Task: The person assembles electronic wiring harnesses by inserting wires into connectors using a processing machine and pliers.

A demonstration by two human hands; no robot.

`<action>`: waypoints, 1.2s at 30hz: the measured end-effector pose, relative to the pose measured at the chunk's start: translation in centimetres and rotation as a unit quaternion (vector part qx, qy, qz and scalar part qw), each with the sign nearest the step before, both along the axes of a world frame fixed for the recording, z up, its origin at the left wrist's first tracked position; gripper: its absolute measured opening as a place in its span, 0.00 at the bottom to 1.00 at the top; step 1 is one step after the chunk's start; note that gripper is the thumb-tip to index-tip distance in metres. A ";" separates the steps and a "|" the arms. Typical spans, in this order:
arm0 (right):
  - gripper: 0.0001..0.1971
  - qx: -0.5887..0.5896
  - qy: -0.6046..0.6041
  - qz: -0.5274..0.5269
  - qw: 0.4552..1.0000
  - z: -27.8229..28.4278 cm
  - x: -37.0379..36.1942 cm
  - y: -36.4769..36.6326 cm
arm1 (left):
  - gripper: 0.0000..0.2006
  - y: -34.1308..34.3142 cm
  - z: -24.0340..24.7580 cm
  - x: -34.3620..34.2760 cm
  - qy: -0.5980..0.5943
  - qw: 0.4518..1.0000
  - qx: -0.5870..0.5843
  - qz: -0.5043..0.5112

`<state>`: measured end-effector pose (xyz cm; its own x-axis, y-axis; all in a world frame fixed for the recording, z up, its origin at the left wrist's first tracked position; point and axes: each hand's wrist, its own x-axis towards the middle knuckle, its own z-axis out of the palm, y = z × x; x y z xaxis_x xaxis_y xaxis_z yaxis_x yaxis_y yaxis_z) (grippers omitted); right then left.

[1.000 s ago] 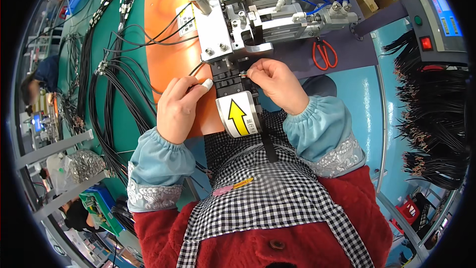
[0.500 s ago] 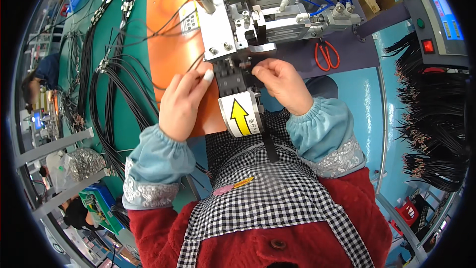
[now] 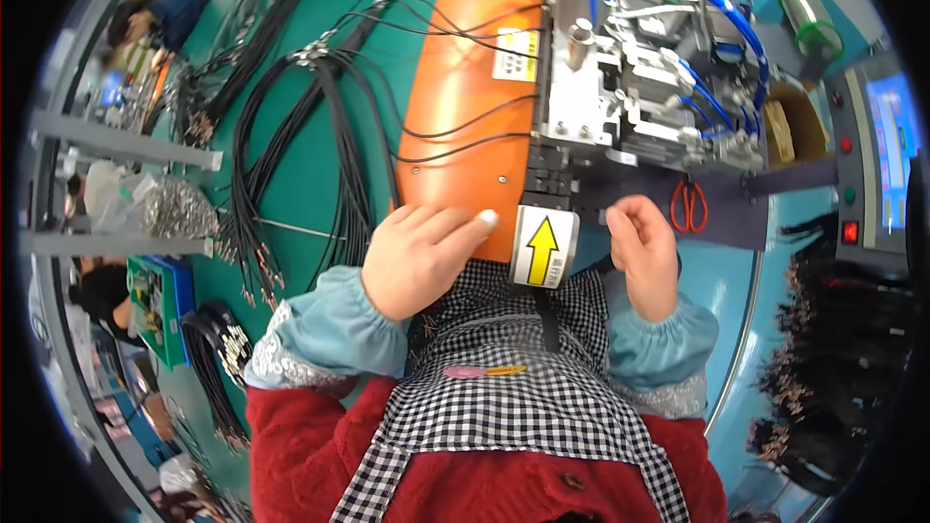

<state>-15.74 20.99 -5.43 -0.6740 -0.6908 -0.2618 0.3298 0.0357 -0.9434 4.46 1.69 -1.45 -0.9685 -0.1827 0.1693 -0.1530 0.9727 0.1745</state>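
Observation:
My left hand (image 3: 421, 260) rests on the near end of a sloping orange panel (image 3: 460, 136). Its fingers are loosely extended, nothing shows in them, and one digit has a white tip. To its right runs a black segmented track (image 3: 549, 174), with a white plate bearing a yellow arrow (image 3: 544, 250) at its near end. On the other side of that plate is my right hand (image 3: 644, 250), apart from the track. Its thumb and fingers are pinched together; whatever may be between them is too small to make out. Thin black cables (image 3: 470, 131) lie across the panel.
A metal machine with blue air tubes (image 3: 668, 87) stands beyond the track. Red-handled scissors (image 3: 689, 206) lie right of it, near a control box with a screen (image 3: 891, 155). Bundled black cables (image 3: 334, 136) cover the green table at left; more cables (image 3: 823, 349) hang at right.
The view has shifted, so the machine sits further right. My left hand has drawn back from the track onto the orange panel. My right hand has pulled away from the track toward me.

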 end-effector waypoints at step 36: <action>0.09 -0.043 0.514 0.094 0.851 -0.1 5.9 -6.1 | 0.20 -47.3 -1.7 -4.7 -0.341 0.897 0.117 0.257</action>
